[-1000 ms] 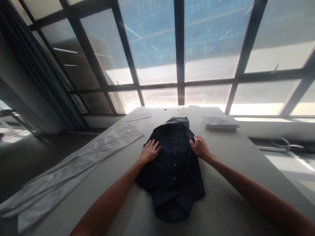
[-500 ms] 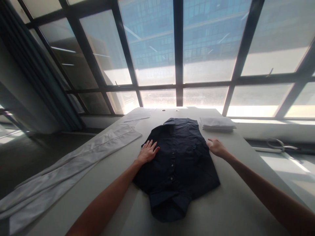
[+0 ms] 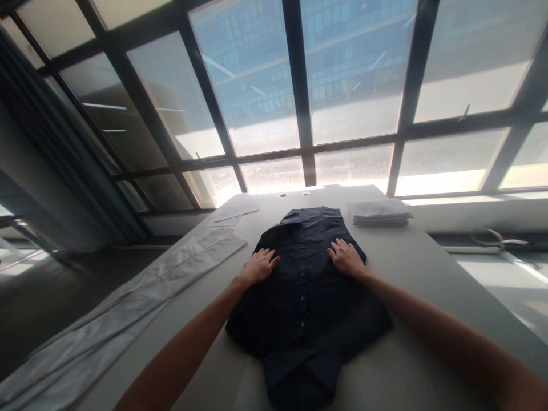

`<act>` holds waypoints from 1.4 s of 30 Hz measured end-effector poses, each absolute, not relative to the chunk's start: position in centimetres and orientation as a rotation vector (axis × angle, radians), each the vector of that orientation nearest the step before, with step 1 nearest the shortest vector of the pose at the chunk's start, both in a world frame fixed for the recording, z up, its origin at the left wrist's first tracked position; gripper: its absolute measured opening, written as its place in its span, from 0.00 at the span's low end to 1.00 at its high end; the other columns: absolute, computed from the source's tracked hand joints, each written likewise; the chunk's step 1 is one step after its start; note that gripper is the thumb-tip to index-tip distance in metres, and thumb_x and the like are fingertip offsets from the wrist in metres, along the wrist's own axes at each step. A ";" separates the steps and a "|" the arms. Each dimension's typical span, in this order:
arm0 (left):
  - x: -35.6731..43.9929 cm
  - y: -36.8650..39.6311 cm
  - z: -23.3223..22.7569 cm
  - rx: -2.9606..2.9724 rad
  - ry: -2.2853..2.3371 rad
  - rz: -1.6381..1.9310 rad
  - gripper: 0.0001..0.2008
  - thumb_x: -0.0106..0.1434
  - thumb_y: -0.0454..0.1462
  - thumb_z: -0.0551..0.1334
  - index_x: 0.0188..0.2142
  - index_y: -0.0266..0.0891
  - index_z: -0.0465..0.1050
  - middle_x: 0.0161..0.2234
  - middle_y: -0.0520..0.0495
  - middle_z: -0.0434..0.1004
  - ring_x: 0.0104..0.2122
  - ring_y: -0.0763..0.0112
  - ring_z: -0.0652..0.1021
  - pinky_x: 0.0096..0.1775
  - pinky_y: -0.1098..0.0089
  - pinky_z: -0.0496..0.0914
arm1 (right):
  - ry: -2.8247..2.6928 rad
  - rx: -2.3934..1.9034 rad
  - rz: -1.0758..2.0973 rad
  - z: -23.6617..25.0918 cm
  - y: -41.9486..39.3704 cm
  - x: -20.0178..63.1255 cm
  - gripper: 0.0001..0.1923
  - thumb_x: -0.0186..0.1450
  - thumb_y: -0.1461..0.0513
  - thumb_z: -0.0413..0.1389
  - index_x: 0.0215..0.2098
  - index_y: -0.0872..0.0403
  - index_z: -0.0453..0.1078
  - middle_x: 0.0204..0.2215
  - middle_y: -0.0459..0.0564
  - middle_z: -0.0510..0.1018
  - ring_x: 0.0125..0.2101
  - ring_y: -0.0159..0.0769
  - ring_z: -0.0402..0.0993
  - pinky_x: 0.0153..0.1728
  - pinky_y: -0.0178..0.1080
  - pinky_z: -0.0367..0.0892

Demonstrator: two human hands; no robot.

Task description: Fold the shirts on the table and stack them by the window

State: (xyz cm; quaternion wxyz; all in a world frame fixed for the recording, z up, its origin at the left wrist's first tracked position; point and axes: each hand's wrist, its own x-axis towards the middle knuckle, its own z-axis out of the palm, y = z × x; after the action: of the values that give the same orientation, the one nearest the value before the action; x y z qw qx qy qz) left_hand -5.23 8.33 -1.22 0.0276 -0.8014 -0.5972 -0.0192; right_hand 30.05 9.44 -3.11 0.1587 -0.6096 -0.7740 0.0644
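A dark navy button-up shirt (image 3: 299, 297) lies spread on the white table, its row of buttons facing up and its collar toward me. On the shirt's left edge my left hand (image 3: 260, 266) rests flat, fingers stretched out. My right hand (image 3: 346, 257) lies flat on the right part of the shirt, fingers spread and pointing away from me. Neither hand grips the cloth. The fabric under both palms is hidden.
The white table (image 3: 411, 274) reaches toward a large framed window (image 3: 351, 68). Folded white cloths (image 3: 380, 212) are stacked at the back right. Long pale garments (image 3: 141, 291) lie along the left edge, with papers (image 3: 237, 210) behind them. A dark curtain (image 3: 72, 137) hangs at left.
My right hand has moved left from the shirt's right edge onto its front and opened flat. My left hand stays in place. The view has tilted slightly.
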 end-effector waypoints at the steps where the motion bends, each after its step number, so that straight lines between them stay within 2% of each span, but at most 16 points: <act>1: -4.7 9.7 -0.7 -2.544 -1.767 -0.059 0.33 0.76 0.54 0.44 0.69 0.36 0.63 0.69 0.36 0.62 0.70 0.52 0.60 0.67 0.54 0.55 | -2.216 -1.742 0.174 -3.3 9.4 30.1 0.29 0.77 0.52 0.42 0.68 0.60 0.63 0.71 0.64 0.59 0.71 0.49 0.50 0.68 0.52 0.45; 5: -3.4 15.9 0.8 -2.705 -1.536 -0.009 0.29 0.75 0.50 0.50 0.68 0.40 0.65 0.72 0.43 0.56 0.72 0.56 0.55 0.69 0.57 0.51 | -2.230 -1.742 0.169 -3.2 9.3 30.2 0.29 0.77 0.53 0.43 0.68 0.60 0.63 0.71 0.64 0.59 0.71 0.48 0.51 0.68 0.50 0.46; 8: -4.4 20.0 1.0 -2.559 -1.788 0.013 0.27 0.74 0.48 0.53 0.68 0.43 0.65 0.72 0.43 0.56 0.70 0.54 0.59 0.69 0.56 0.51 | -2.226 -1.739 0.184 -3.0 9.2 30.2 0.29 0.77 0.53 0.43 0.68 0.61 0.63 0.71 0.64 0.59 0.71 0.49 0.51 0.68 0.51 0.46; 13: -7.4 23.3 -0.3 -2.326 -2.120 -0.018 0.30 0.76 0.49 0.46 0.71 0.40 0.57 0.73 0.37 0.53 0.70 0.52 0.58 0.66 0.50 0.56 | -2.223 -1.727 0.193 -3.1 9.1 30.2 0.29 0.77 0.53 0.43 0.69 0.61 0.63 0.71 0.64 0.58 0.71 0.49 0.50 0.69 0.51 0.45; 15: -7.9 23.7 -0.8 -2.290 -2.183 -0.014 0.30 0.77 0.50 0.43 0.72 0.42 0.55 0.73 0.37 0.51 0.70 0.51 0.58 0.65 0.49 0.58 | -2.220 -1.728 0.198 -3.2 9.1 30.2 0.29 0.77 0.53 0.43 0.69 0.61 0.63 0.71 0.64 0.58 0.71 0.49 0.50 0.69 0.51 0.45; 19: -7.5 23.7 -0.4 -2.272 -2.229 -0.040 0.30 0.77 0.50 0.43 0.72 0.41 0.57 0.73 0.37 0.51 0.70 0.47 0.58 0.64 0.45 0.58 | -2.217 -1.740 0.206 -3.3 9.2 30.2 0.30 0.76 0.53 0.43 0.69 0.61 0.62 0.71 0.64 0.57 0.71 0.50 0.49 0.69 0.51 0.44; 23: -5.7 21.3 0.9 -2.302 -2.130 -0.141 0.28 0.76 0.47 0.47 0.70 0.39 0.61 0.72 0.36 0.55 0.70 0.48 0.58 0.66 0.47 0.56 | -2.229 -1.753 0.183 -3.2 9.2 30.2 0.29 0.76 0.53 0.43 0.69 0.60 0.62 0.71 0.63 0.58 0.71 0.49 0.50 0.69 0.50 0.45; 27: -4.7 14.7 1.2 -2.478 -1.845 -0.408 0.27 0.76 0.47 0.49 0.68 0.36 0.65 0.68 0.37 0.64 0.68 0.53 0.63 0.67 0.53 0.57 | -2.221 -1.737 0.159 -3.2 9.1 30.2 0.29 0.77 0.53 0.42 0.68 0.60 0.64 0.70 0.63 0.60 0.71 0.49 0.52 0.69 0.50 0.47; 32: -5.6 4.7 -0.9 -2.470 -1.820 -0.685 0.33 0.76 0.52 0.46 0.73 0.38 0.53 0.71 0.38 0.57 0.70 0.56 0.59 0.68 0.54 0.56 | -2.198 -1.754 0.166 -3.3 9.2 30.2 0.28 0.77 0.53 0.42 0.67 0.59 0.65 0.70 0.62 0.61 0.70 0.48 0.53 0.69 0.50 0.47; 36: -5.6 0.6 -3.3 -2.320 -2.048 -0.561 0.36 0.74 0.53 0.51 0.75 0.39 0.48 0.73 0.33 0.50 0.71 0.45 0.55 0.66 0.45 0.56 | -2.208 -1.751 0.147 -3.5 9.4 30.3 0.28 0.77 0.53 0.42 0.67 0.60 0.65 0.70 0.63 0.61 0.70 0.48 0.53 0.68 0.50 0.48; 39: -4.9 0.1 -4.0 -2.307 -2.063 -0.428 0.34 0.74 0.50 0.53 0.74 0.39 0.52 0.73 0.32 0.51 0.71 0.42 0.56 0.66 0.44 0.55 | -2.205 -1.764 0.142 -3.8 9.6 30.4 0.28 0.77 0.53 0.43 0.67 0.59 0.65 0.70 0.63 0.61 0.70 0.48 0.54 0.68 0.51 0.49; 42: -4.3 0.6 -3.6 -2.330 -2.021 -0.358 0.29 0.74 0.47 0.53 0.71 0.43 0.60 0.73 0.35 0.52 0.70 0.43 0.57 0.66 0.44 0.55 | -2.201 -1.788 0.132 -4.2 9.9 30.5 0.28 0.77 0.53 0.43 0.67 0.58 0.65 0.70 0.62 0.61 0.70 0.48 0.54 0.68 0.51 0.49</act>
State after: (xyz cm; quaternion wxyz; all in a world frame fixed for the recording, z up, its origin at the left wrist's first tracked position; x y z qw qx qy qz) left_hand -4.33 0.63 -3.65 0.0185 -0.7502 -0.6508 -0.1153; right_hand 30.54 9.93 -4.21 0.1509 -0.6226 -0.7665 0.0460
